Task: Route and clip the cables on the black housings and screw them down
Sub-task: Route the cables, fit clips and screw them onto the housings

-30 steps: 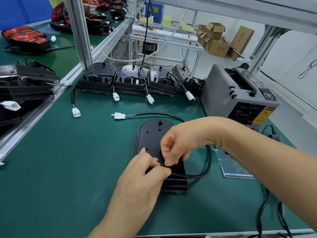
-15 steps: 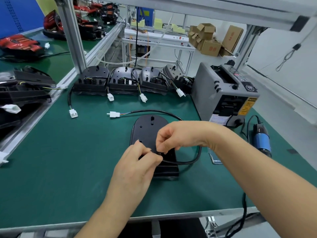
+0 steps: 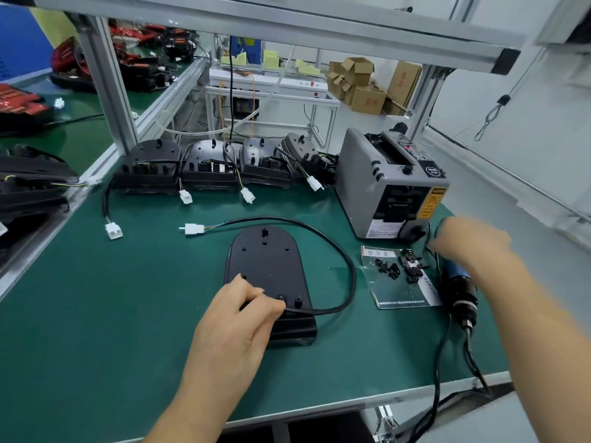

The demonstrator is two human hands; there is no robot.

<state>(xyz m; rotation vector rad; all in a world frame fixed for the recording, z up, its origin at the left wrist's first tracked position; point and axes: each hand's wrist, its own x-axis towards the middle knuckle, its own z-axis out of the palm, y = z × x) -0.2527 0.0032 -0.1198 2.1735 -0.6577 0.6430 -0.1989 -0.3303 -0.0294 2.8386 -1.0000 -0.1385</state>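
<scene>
The right hand [image 3: 468,239] is motion-blurred, its fingers unreadable. The left hand [image 3: 243,314] covers the near left part of the housing [image 3: 268,266], hiding where the cable [image 3: 347,260] ends.

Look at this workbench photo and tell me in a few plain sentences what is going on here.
A person works at a green bench. Their left hand grips the black cable at the near end of a flat black housing; the cable loops round the housing's right side to a white connector. Their right hand, blurred, is out to the right near the small black clips and the electric screwdriver.
</scene>
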